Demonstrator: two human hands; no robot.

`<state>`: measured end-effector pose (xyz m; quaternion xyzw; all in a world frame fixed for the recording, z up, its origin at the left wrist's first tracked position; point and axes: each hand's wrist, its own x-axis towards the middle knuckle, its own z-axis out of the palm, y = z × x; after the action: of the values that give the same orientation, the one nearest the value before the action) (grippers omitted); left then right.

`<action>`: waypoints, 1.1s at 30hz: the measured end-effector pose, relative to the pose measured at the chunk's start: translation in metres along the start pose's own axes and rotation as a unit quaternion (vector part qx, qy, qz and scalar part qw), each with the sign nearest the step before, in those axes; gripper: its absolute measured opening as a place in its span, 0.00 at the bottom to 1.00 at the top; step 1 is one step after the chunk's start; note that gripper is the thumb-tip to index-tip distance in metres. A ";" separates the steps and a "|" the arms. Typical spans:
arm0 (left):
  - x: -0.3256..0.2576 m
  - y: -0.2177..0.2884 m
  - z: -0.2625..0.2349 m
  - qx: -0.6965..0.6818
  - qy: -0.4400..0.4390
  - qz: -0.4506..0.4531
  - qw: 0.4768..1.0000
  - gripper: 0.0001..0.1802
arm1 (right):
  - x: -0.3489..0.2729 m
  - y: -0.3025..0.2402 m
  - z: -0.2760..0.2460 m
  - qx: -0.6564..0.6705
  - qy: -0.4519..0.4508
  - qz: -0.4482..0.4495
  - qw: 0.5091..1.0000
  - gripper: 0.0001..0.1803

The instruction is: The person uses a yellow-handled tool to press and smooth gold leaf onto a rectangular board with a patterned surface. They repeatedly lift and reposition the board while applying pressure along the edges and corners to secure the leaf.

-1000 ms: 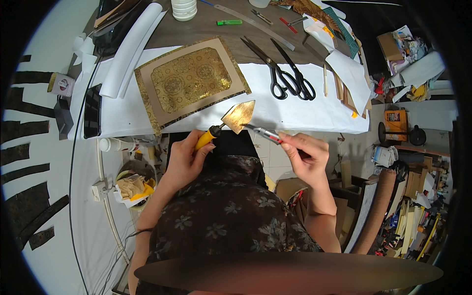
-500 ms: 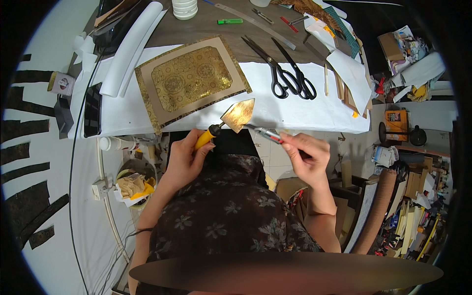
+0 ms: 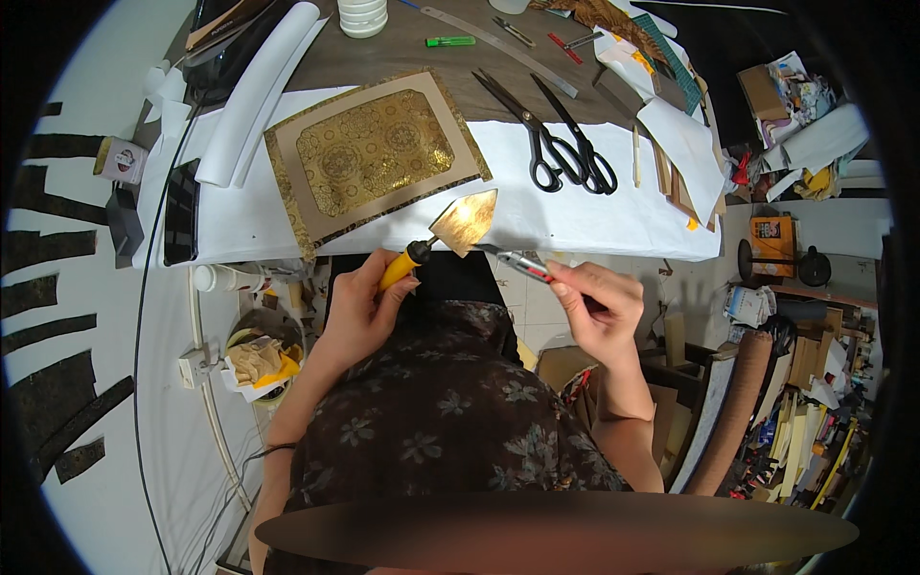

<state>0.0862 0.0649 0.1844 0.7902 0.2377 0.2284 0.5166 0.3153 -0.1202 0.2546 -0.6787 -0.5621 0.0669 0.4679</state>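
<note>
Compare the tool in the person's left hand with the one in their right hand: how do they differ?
The spatula tool has a yellow handle and a broad, gold, pointed blade; the craft knife is slim, red and silver. The left hand grips the spatula tool's handle in a fist; the right hand holds the craft knife pen-like. Their tips meet.

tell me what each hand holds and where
Left hand grips the spatula by its yellow handle; right hand holds the knife by its rear end.
</note>
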 end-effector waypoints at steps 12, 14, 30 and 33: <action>0.001 0.004 0.000 -0.004 0.011 0.007 1.000 0.09 | 0.004 -0.004 0.006 0.002 -0.008 -0.001 1.000 0.12; 0.000 0.002 -0.001 -0.003 0.007 0.001 1.000 0.09 | 0.005 -0.006 0.006 -0.003 -0.014 -0.010 1.000 0.11; -0.002 0.003 -0.001 -0.002 0.009 -0.003 1.000 0.09 | 0.002 -0.008 0.008 0.003 -0.050 -0.028 0.998 0.11; -0.002 0.000 -0.001 0.005 0.015 0.006 1.000 0.10 | 0.002 -0.005 0.006 0.012 -0.003 -0.019 1.000 0.11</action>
<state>0.0839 0.0640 0.1848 0.7907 0.2418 0.2420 0.5077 0.3084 -0.1152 0.2560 -0.6620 -0.5756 0.0669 0.4754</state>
